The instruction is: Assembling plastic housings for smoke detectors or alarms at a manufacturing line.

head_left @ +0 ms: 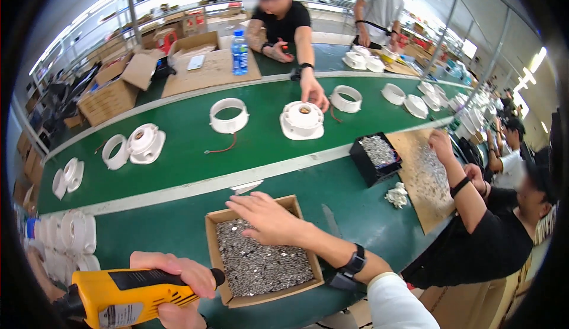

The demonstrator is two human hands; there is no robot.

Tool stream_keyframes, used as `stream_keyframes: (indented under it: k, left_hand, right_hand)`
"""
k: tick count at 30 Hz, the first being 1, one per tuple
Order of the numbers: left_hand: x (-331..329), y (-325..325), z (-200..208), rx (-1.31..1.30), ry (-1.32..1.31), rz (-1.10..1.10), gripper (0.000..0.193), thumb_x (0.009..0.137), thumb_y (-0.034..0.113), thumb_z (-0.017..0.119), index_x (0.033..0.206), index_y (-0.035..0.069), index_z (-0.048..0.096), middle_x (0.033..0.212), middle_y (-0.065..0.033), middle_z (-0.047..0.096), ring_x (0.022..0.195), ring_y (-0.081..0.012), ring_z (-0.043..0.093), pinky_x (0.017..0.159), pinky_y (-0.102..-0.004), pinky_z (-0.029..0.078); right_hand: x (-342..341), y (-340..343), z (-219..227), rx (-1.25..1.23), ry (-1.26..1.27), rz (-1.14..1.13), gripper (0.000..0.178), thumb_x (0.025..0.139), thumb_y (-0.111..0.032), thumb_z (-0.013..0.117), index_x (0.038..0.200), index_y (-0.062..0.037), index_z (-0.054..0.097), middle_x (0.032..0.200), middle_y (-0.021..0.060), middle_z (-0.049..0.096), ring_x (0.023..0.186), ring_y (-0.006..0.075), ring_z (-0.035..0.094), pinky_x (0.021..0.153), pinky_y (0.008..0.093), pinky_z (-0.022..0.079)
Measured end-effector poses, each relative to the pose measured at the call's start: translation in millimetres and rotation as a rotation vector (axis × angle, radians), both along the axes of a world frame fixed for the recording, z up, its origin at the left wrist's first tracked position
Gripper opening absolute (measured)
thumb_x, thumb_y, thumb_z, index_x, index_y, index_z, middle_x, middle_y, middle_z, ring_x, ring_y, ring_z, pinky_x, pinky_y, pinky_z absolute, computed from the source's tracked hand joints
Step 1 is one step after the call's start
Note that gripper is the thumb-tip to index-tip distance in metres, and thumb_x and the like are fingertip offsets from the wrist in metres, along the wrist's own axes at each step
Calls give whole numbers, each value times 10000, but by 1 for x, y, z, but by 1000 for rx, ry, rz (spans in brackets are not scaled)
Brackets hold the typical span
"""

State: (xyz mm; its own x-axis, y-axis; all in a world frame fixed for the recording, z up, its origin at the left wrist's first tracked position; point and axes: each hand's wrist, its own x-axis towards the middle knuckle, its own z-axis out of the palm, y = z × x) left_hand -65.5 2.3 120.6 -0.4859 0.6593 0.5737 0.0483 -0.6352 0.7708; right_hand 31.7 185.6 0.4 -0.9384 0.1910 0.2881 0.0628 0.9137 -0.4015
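Left hand [192,274] wrapped round yellow power driver [127,295], beside cardboard box [272,298]. Right hand [264,221] loose, fingers extended over the box's small metal parts [267,270]; can't tell if touching. Box on green table [361,216]. Beyond: green belt [184,157], co-worker's hand [314,93] on white housing [301,124].

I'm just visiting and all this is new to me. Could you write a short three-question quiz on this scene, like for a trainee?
1. Which of the camera wearer's hands holds the yellow power tool?
2. True or false: the black box on the near bench contains small silvery pieces.
3. What is the wearer's right hand over? A) the blue bottle; B) the open cardboard box; C) a white ring.

Key: 1. The left hand. 2. True. 3. B.
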Motion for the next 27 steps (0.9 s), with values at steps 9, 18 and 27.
stream_keyframes:
  k: [9, 18, 27]
  left_hand:
    - [11, 37, -46, -138, 13, -8, 467, 858, 422, 587, 992, 43, 350, 537, -44, 458, 381, -121, 453, 376, -224, 402]
    - [6, 55, -81, -213, -21, -73, 380, 893, 328, 561, 1019, 20, 378, 549, -35, 448, 397, -100, 428, 383, -214, 393]
    - [7, 45, -87, -225, -53, 23, 366, 898, 282, 550, 1088, 38, 354, 593, -38, 436, 441, -115, 430, 416, -226, 389]
  right_hand:
    - [2, -4, -14, 52, 175, -54, 648, 715, -160, 699, 1263, 36, 415, 1125, 154, 515, 1040, 278, 490, 949, 386, 339]
    - [-2, -6, -19, 136, 215, -110, 629, 690, -190, 719, 1223, 19, 459, 1031, 108, 529, 968, 242, 499, 888, 348, 359]
    - [-6, -5, -28, 134, 238, -133, 589, 693, -200, 702, 1190, 23, 479, 993, 114, 526, 959, 257, 491, 891, 352, 360]
